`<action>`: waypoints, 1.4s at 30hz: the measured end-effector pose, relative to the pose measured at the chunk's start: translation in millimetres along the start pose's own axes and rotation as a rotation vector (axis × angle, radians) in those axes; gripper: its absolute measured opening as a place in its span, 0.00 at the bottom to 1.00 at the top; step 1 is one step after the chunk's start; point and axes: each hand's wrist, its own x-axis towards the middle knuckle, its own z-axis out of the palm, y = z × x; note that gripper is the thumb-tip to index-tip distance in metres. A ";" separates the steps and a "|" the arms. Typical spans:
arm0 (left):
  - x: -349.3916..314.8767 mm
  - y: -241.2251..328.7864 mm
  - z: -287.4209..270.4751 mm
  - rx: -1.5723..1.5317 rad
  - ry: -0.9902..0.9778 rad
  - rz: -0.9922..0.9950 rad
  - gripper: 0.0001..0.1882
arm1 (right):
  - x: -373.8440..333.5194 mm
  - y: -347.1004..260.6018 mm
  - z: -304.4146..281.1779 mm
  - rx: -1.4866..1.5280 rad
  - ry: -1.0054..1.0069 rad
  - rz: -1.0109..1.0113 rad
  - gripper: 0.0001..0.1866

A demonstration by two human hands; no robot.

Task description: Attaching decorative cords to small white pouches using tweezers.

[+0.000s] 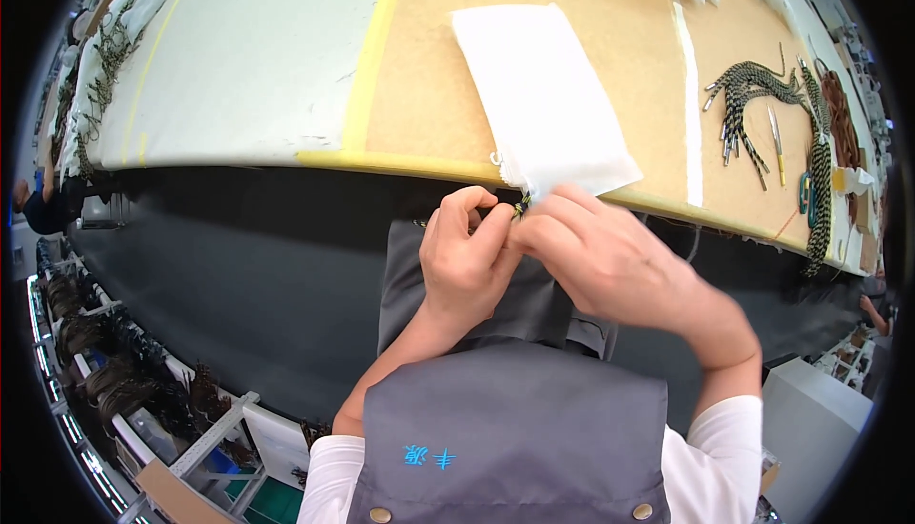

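Observation:
Close together at the table's front edge, both my hands work on a dark, yellow-flecked cord. My left hand pinches it between thumb and forefinger. Against it, my right hand has its fingers closed around the same spot, slightly blurred; its fingertips are partly hidden. Just beyond my hands, a white pouch lies flat on the tabletop, with its gathered, corded end hanging toward my fingers. Whether the cord is joined to the pouch I cannot tell.
On the right of the table lie a bundle of black-and-tan cords with metal tips, a thin pointed tool with a yellow handle and teal-handled scissors. Brown cords sit farther right. Racks of cord stand behind left.

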 end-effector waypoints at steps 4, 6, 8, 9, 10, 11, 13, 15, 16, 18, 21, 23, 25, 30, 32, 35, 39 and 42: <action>-6.5 -7.9 3.4 0.153 0.094 0.106 0.14 | 52.9 26.3 -7.0 -0.010 -0.034 -0.163 0.10; -9.6 -9.2 6.4 0.307 0.190 0.158 0.13 | 69.6 38.8 -6.3 0.004 -0.139 -0.096 0.06; -10.2 -9.5 5.8 0.361 0.191 0.232 0.13 | 73.5 44.4 0.4 0.025 -0.164 -0.101 0.05; -11.1 -10.1 5.4 0.414 0.194 0.301 0.13 | 75.0 44.2 3.0 0.032 -0.215 -0.100 0.05; -13.3 -15.4 7.4 0.425 0.202 0.329 0.12 | 74.7 44.4 4.0 0.039 -0.265 -0.098 0.05; -11.6 -17.0 6.3 0.423 0.199 0.331 0.12 | 74.5 44.7 4.1 0.041 -0.262 -0.095 0.05; -8.3 -18.2 5.2 0.458 0.168 0.345 0.10 | 73.3 45.8 3.9 -0.007 -0.240 -0.066 0.06; -4.0 -15.8 6.0 0.383 0.165 0.265 0.09 | 64.8 43.9 9.8 -0.076 -0.071 -0.110 0.07; -2.6 -14.4 6.9 0.308 0.163 0.185 0.09 | 56.9 41.4 14.1 -0.146 0.098 -0.153 0.08; -3.0 -6.2 7.9 0.092 0.132 0.034 0.07 | 31.4 28.0 18.6 0.015 0.214 -0.025 0.07; -15.3 -4.1 9.3 -0.254 0.021 -0.217 0.03 | -17.1 15.0 35.1 0.314 0.320 0.348 0.08; -17.5 3.2 9.9 -0.827 0.017 -0.577 0.03 | -32.6 10.2 55.6 0.392 0.366 0.528 0.12; -16.5 3.0 7.6 -0.877 -0.010 -0.586 0.06 | -37.0 14.6 70.5 0.475 0.423 0.543 0.13; -14.6 0.1 5.0 -0.917 -0.038 -0.618 0.08 | -33.6 18.5 90.2 0.795 0.502 0.657 0.12; -15.8 0.2 5.2 -0.980 -0.040 -0.664 0.08 | -34.1 19.2 98.3 0.930 0.566 0.647 0.12; -18.1 0.9 6.6 -1.069 -0.009 -0.693 0.09 | -38.9 18.1 107.0 1.139 0.574 0.681 0.12; -18.7 -4.0 6.1 -1.038 -0.021 -0.669 0.09 | -39.7 18.9 108.4 1.032 0.569 0.674 0.10; -17.5 -4.7 4.6 -0.976 -0.037 -0.649 0.08 | -34.1 15.0 102.0 0.963 0.574 0.669 0.09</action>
